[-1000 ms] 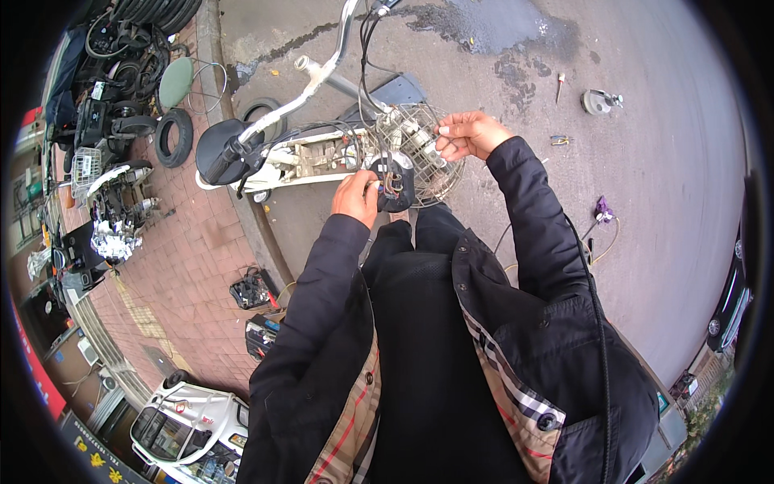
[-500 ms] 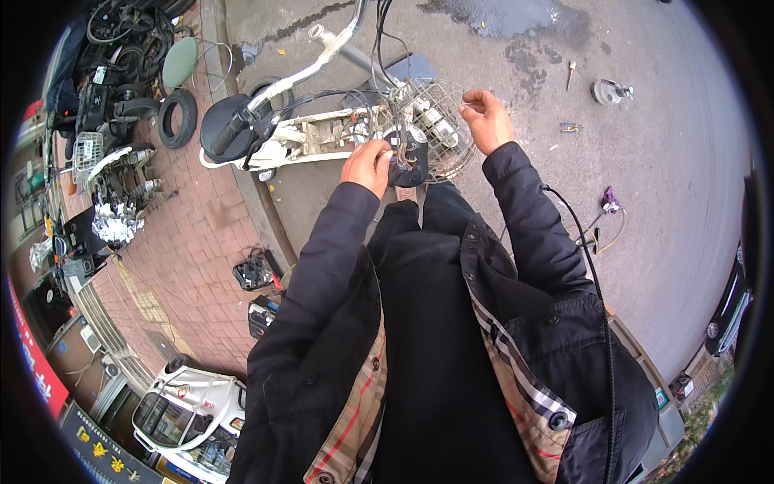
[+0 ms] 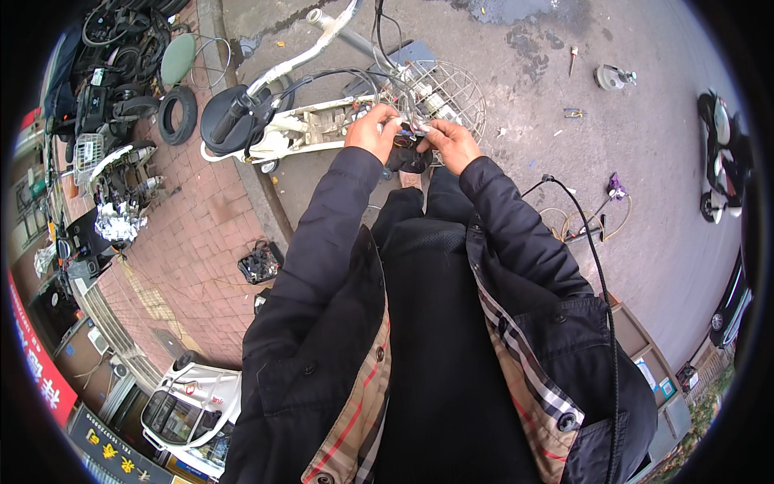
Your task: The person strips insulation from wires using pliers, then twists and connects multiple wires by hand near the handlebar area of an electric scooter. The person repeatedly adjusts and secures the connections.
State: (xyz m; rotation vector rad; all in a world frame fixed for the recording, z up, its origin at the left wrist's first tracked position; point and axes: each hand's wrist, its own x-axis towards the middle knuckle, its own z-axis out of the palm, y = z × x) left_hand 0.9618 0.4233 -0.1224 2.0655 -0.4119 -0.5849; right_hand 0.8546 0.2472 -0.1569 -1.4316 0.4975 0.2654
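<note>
A stripped white electric scooter (image 3: pixel 278 143) stands before me, with a pale handlebar (image 3: pixel 310 56) and a wire basket (image 3: pixel 472 89) at its front. Close to my body, a black housing (image 3: pixel 411 159) has thin coloured wires (image 3: pixel 413 129) coming out of its top. My left hand (image 3: pixel 371 135) is closed, thumb and fingertips pinching at the left side of these wires. From the other side my right hand (image 3: pixel 455 148) pinches the wires too, its fingertips a short way from the left ones. The exact wire ends are too small to make out.
On the road at right lie a screwdriver (image 3: pixel 573 61), a round metal part (image 3: pixel 611 77), a small yellow-handled tool (image 3: pixel 574 113) and a hose by a purple cloth (image 3: pixel 616 187). A scooter (image 3: pixel 717 157) is farther right. A tyre (image 3: pixel 177 115) and parked bikes line the brick pavement (image 3: pixel 201 234).
My right hand has come left and down from above the basket to the wires. My left hand has risen slightly to meet it. A scooter has appeared at the right.
</note>
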